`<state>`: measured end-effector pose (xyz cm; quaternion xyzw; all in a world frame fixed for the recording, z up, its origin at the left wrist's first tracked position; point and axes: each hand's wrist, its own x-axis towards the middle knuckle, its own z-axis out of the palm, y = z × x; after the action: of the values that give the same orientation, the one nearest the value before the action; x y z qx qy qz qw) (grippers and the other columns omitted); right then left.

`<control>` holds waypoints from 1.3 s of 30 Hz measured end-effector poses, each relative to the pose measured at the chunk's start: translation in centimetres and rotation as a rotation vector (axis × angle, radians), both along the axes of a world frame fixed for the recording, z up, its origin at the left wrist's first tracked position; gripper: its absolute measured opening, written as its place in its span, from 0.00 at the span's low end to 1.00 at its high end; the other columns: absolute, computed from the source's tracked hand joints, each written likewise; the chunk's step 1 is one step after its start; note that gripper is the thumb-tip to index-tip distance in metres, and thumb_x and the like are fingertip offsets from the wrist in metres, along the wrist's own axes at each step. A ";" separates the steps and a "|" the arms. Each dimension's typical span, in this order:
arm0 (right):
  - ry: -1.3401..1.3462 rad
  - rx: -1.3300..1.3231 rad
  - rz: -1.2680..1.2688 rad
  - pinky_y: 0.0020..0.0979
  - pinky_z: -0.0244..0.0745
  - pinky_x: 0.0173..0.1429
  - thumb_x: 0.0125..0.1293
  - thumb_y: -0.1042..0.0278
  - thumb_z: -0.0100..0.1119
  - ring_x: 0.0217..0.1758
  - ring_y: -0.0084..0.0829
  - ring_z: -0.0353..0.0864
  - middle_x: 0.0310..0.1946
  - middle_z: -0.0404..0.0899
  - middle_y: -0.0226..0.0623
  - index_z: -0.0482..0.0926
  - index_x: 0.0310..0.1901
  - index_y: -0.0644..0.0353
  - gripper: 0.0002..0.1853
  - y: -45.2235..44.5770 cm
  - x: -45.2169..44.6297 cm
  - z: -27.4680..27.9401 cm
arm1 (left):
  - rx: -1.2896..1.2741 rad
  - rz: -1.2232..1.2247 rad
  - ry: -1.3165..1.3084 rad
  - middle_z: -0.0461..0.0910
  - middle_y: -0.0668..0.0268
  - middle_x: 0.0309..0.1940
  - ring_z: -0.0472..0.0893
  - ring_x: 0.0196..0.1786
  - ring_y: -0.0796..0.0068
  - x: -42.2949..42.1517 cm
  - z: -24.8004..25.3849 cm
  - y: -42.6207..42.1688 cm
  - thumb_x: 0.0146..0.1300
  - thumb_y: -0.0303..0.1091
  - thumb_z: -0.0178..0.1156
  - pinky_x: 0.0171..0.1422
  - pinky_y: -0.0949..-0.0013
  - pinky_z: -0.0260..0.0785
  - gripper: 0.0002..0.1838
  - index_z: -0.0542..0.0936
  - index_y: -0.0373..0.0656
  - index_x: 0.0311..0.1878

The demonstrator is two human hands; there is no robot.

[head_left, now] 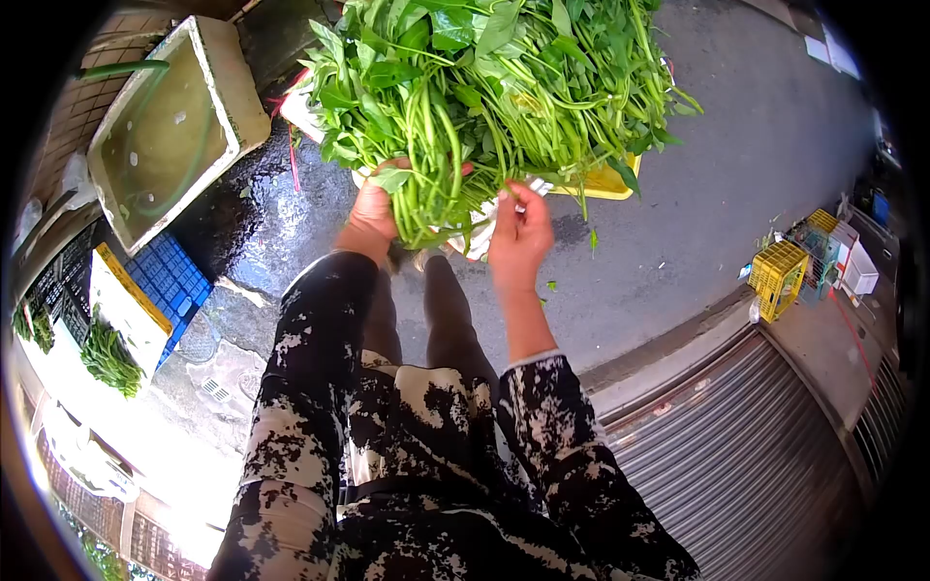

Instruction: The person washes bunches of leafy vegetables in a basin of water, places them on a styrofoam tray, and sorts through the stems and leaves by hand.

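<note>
A big heap of leafy green vegetables [542, 87] with long stems fills the top middle, over a yellow crate [605, 180] whose edge shows at its lower right. My left hand [376, 206] is closed around a bunch of stems [426, 184] at the heap's near left side; the stem ends hang down past the fingers. Just right of that bunch, my right hand [521, 225] is raised with its thumb and fingers pinched together at a thin stem. White cloth or plastic shows under the greens between the hands.
A white-rimmed tub of water [165, 136] with a green hose [121, 70] stands upper left. Below it are a blue crate [167, 281] and a board with greens [111, 358]. Yellow crates [777, 276] stand at right, near a roller shutter [727, 455]. Wet ground lies left.
</note>
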<state>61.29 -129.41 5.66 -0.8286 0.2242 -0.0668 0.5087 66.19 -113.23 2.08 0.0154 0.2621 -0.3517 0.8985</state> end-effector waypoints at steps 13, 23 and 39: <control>0.344 0.635 -0.016 0.23 0.75 0.39 0.60 0.77 0.53 0.31 0.25 0.77 0.28 0.76 0.34 0.71 0.39 0.64 0.06 -0.3 -6.6 0.2 | 0.229 0.115 0.116 0.80 0.59 0.34 0.79 0.37 0.64 0.1 -1.8 -3.6 0.51 0.36 0.56 0.48 0.62 0.71 0.13 0.77 0.37 0.37; 0.114 -0.170 0.059 0.28 0.74 0.42 0.53 0.72 0.61 0.43 0.34 0.75 0.45 0.70 0.45 0.71 0.51 0.63 0.21 -1.4 0.1 2.1 | 0.274 0.080 0.117 0.79 0.60 0.34 0.78 0.37 0.63 -0.6 -2.5 -1.9 0.51 0.37 0.57 0.48 0.60 0.71 0.13 0.77 0.38 0.37; 0.160 -0.195 0.008 0.36 0.70 0.46 0.50 0.63 0.65 0.41 0.39 0.73 0.41 0.72 0.44 0.74 0.48 0.59 0.23 -4.0 -3.4 1.4 | 0.096 0.090 -0.037 0.64 0.44 0.57 0.63 0.62 0.46 0.0 0.3 -2.2 0.53 0.40 0.48 0.65 0.41 0.53 0.31 0.62 0.32 0.59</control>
<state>57.94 -133.42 7.04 -0.8778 0.2530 -0.0201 0.4063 66.15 -115.42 2.33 0.0533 0.2624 -0.2976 0.9163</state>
